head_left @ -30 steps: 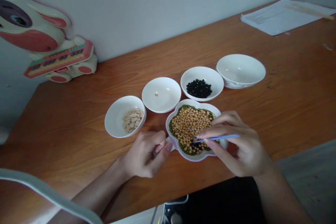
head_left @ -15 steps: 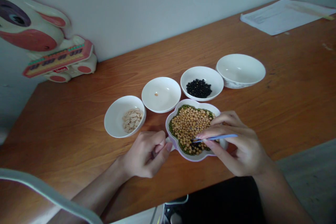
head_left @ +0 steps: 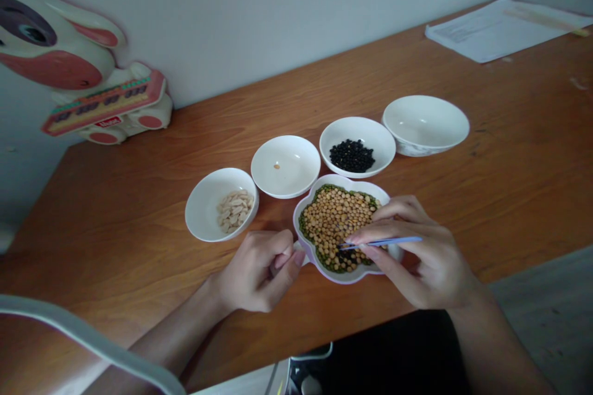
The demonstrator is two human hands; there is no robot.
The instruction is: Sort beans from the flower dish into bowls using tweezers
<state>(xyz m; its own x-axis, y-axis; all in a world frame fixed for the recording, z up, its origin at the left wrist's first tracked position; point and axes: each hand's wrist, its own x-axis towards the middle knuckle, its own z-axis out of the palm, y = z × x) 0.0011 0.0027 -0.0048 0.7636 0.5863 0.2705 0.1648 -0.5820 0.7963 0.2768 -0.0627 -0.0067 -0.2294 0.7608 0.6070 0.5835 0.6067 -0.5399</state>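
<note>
Item: one wooden table (head_left: pixel 514 197), bearing a lilac-edged scalloped dish (head_left: pixel 343 279) of tan and green beans (head_left: pixel 336 213), short handle pointing lower left, clamped in my left hand's (head_left: pixel 262 271) curled fingers. Item: slim blue tweezers (head_left: pixel 396 240), long axis nearly level, tips leftward at the beans, pinched between my right hand's (head_left: pixel 424 259) thumb and fingers.

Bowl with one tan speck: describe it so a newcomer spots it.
On the brown table, four white bowls form a slanting row alongside the scalloped dish. The bowl is second from left, between the pale-seed bowl and the black-bean bowl. Only it holds a single small tan piece.
</note>
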